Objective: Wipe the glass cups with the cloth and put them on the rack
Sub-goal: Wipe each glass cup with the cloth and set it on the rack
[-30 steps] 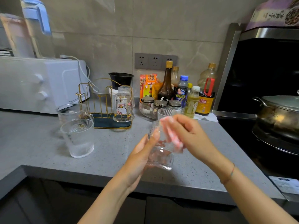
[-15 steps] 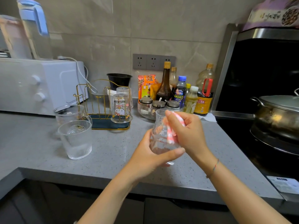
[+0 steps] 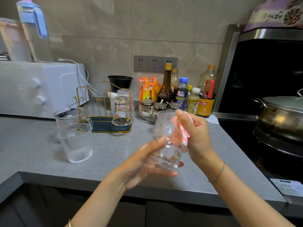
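The person is holding a clear dimpled glass cup (image 3: 165, 138) in the air above the front part of the grey speckled counter (image 3: 114, 153), its long axis standing nearly upright with the mouth facing up and slightly away from the body. The left hand (image 3: 144, 163) is gripping the cup's lower half from the left, fingers curling round the base. The right hand (image 3: 196, 133) is pinching a pink-and-white checked cloth (image 3: 182, 131) and pressing it against the cup's right wall, so wiping appears to be in progress. The gold wire rack with a dark blue tray (image 3: 105, 126) is sitting well apart, away and to the left of the cup, which is putting it on the left hand's side. That hand is already carrying the cup, so it looks better placed for the transfer. A printed clear glass (image 3: 122, 112) is standing upside down at the rack's near right corner, with a second glass behind it, while the wire posts further left are showing free. A ribbed clear cup (image 3: 76, 143) and a handled clear mug (image 3: 68, 117) are crowding the rack's near left corner, so the open approach is probably running across the bare counter between them and the printed glass. The cup would likely need inverting first.
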A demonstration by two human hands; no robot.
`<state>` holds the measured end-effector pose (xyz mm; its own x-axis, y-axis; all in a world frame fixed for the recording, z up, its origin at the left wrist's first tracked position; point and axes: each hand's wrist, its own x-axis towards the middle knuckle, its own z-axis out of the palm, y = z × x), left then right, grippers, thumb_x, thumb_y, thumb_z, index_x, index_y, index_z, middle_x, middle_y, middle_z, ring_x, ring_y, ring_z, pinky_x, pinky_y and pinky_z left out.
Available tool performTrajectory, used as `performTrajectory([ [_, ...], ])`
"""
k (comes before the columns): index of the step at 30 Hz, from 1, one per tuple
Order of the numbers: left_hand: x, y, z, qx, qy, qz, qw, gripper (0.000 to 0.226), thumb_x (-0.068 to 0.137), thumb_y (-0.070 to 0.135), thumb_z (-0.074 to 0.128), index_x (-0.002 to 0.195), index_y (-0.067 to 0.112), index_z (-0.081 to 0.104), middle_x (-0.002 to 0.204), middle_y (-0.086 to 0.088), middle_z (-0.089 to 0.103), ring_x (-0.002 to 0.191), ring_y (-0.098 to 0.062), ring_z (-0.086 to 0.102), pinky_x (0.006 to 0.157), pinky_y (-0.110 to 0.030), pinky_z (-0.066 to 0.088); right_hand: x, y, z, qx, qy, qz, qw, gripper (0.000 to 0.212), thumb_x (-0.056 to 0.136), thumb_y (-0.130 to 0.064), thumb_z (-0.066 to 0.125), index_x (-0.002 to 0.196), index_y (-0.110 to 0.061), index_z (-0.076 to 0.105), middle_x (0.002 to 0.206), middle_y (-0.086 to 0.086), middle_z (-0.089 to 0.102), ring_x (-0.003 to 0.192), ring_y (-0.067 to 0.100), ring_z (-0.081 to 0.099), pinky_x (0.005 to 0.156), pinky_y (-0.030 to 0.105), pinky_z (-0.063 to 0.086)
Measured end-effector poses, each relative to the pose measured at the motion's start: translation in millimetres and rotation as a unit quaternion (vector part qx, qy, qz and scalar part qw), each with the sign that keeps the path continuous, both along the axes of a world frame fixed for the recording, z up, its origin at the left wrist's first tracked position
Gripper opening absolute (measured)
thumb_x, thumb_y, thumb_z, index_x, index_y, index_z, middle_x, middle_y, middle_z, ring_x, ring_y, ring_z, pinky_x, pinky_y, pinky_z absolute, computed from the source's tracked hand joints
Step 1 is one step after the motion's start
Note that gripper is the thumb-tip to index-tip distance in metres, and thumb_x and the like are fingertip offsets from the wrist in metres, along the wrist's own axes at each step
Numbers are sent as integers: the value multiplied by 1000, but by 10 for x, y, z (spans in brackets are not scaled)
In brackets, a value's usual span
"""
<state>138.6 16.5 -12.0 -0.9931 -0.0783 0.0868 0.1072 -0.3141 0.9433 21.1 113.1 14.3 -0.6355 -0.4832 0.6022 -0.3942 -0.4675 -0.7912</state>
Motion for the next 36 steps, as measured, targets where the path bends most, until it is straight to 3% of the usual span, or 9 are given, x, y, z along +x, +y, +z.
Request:
performTrajectory([
  [3, 3, 13, 43, -117, 13, 94, 989, 98, 43, 60, 87, 129, 30, 51, 123, 5, 68, 103, -16, 70, 74, -33, 60, 4, 1, 43, -5, 26, -31, 999, 35, 76, -37, 64, 49, -15, 61, 43, -7, 48, 42, 8, 43, 45, 17, 37],
  [7, -64, 88, 5, -166, 72, 196, 964, 78, 58, 58, 70, 129, 42, 43, 124, 16, 61, 109, 2, 63, 82, -24, 56, 47, -50, 45, -26, 49, -60, 997, 54, 78, -38, 63, 59, 11, 53, 46, 15, 44, 46, 21, 42, 43, 26, 34],
  [9, -55, 88, -26, -122, 91, 186, 971, 68, 62, 54, 71, 125, 37, 52, 122, 6, 67, 107, -10, 67, 82, -29, 57, 93, -54, 55, -23, 74, -49, 996, 48, 82, -36, 60, 55, 3, 54, 46, 14, 47, 47, 21, 45, 43, 30, 35],
  [13, 25, 83, 40, -10, 76, 101, 992, 62, 53, 63, 82, 108, 35, 73, 108, 1, 73, 79, -24, 72, 64, -33, 59, 129, -18, 86, -36, 67, -19, 997, 39, 87, -26, 59, 56, -1, 57, 46, -11, 52, 45, 4, 47, 48, 15, 39],
  [19, 40, 95, 91, 176, 38, -34, 983, 61, 59, 56, 83, 102, 13, 76, 92, -9, 70, 63, -28, 67, 50, -31, 59, 187, -14, 91, -64, 23, -30, 997, 40, 77, -43, 58, 48, -17, 51, 48, 0, 44, 49, 16, 42, 50, 22, 38],
  [24, -10, 29, 121, 44, 24, 31, 998, 82, 60, 72, 71, 125, 23, 63, 113, -1, 72, 87, -33, 72, 64, -39, 62, 145, -27, 115, -68, -44, -45, 996, 39, 86, -26, 66, 54, -7, 54, 45, -1, 52, 42, 10, 52, 47, 21, 44],
  [30, -1, 73, 125, -199, 102, 227, 948, 75, 60, 60, 66, 129, 37, 50, 119, 21, 63, 98, 5, 66, 70, -17, 55, 119, -57, 179, -55, 19, -85, 995, 41, 88, -19, 62, 52, -1, 52, 44, -5, 42, 44, 6, 37, 47, 15, 34],
  [33, 10, 89, 78, -216, 148, 252, 932, 64, 69, 50, 72, 128, 33, 52, 113, 20, 67, 102, 4, 65, 74, -12, 52, 153, -62, 155, -40, 33, -80, 995, 42, 92, -10, 58, 50, -7, 54, 40, -8, 47, 40, 3, 42, 46, 14, 38],
  [36, 48, 61, 79, -157, 120, 219, 955, 67, 66, 53, 69, 127, 26, 58, 114, 3, 70, 92, -14, 72, 64, -25, 58, 203, -53, 179, -33, 41, -66, 996, 41, 93, -15, 56, 56, 2, 58, 47, 2, 53, 46, 11, 49, 49, 17, 42],
])
